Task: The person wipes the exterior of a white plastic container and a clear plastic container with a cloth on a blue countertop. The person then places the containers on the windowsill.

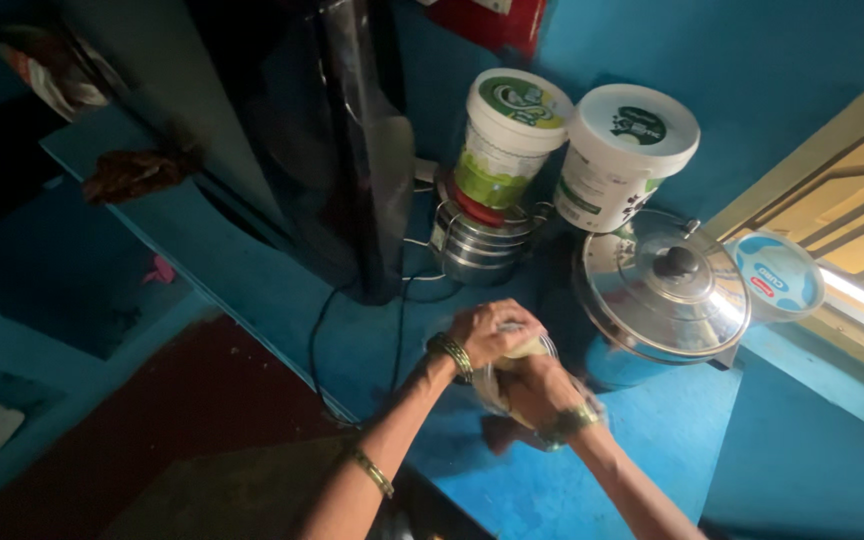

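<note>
Both my hands meet over a clear plastic jar (pixel 500 392) standing on the blue counter (pixel 672 440). My left hand (pixel 492 332) grips the pale lid (pixel 530 347) at the jar's top. My right hand (pixel 535 390) wraps around the jar's body just below. Both wrists wear green-gold bangles. The jar's contents look pale; most of it is hidden by my fingers.
Behind the jar stand a stack of steel pots (pixel 476 240) with a white-green tub (pixel 507 135) on top, a second white tub (pixel 620 150), a pot with a shiny steel lid (pixel 664 285), a small blue-lidded tub (pixel 777 275), and a dark appliance (pixel 352 140) with a cable.
</note>
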